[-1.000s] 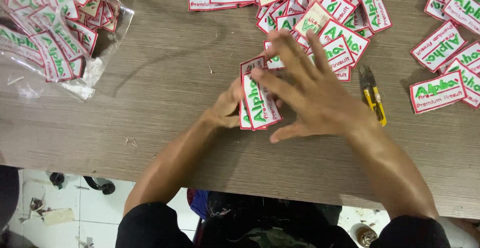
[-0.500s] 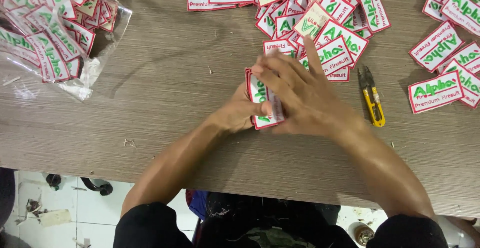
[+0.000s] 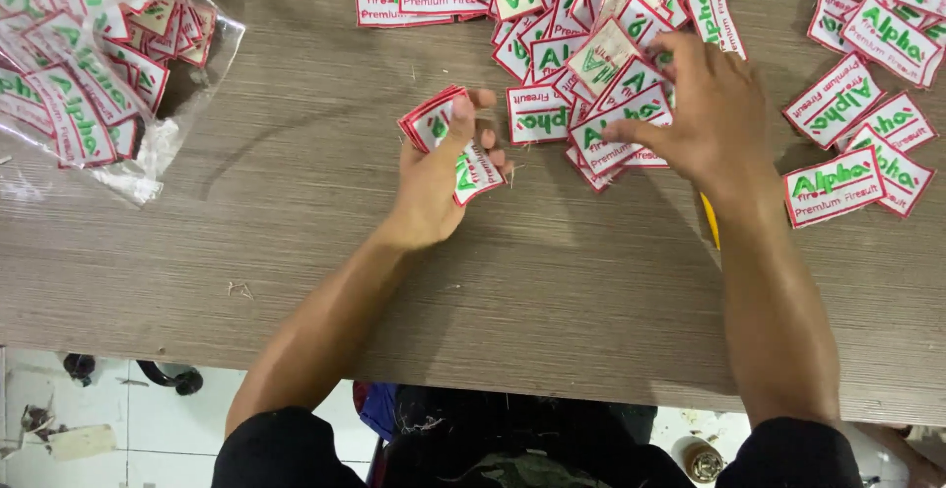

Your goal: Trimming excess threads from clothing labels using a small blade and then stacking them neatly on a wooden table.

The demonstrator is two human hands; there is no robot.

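The hands are separating: a moment ago both were closing on one stack of patches; the left hand alone is now gripping it, while the right hand, fingers spread, is reaching onto the loose pile beyond its fingertips, gathering more

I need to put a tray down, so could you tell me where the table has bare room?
The table is bare between the plastic bag and the left hand, and along the near edge. It is crowded at the patch pile under the right hand and the far right.
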